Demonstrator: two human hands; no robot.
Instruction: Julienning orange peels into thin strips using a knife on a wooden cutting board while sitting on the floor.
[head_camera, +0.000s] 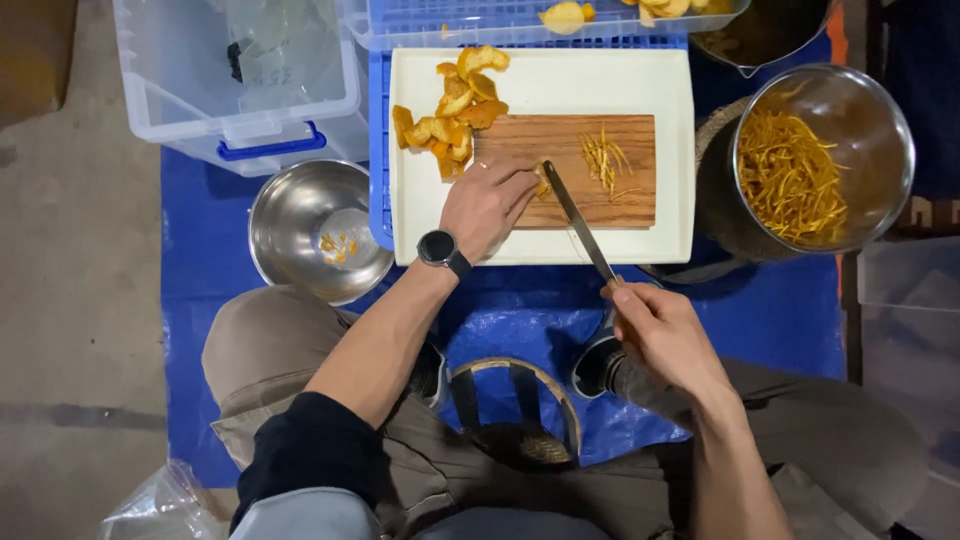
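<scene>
Resting on a white tray (660, 150) over blue tarp (780, 310), the wooden board (600, 205) meets both hands: left hand (487, 205) pinning peel (543, 187), right hand (660, 330) gripping a knife (578, 220).

Steel bowl (315, 228) at left on the blue tarp (780, 310), holding a few orange scraps. Beyond it, a clear plastic bin (245, 75) with a blue latch. At right, a larger steel bowl (822, 158) heaped with thin orange shreds, seated on something dark and round, perhaps a woven stand. Far right corner, a dark pot (765, 35), contents unclear. Along the far edge, a blue crate (480, 20) with pale fruit pieces. Near left, crumpled clear plastic (165, 505) on bare concrete floor (70, 300).
</scene>
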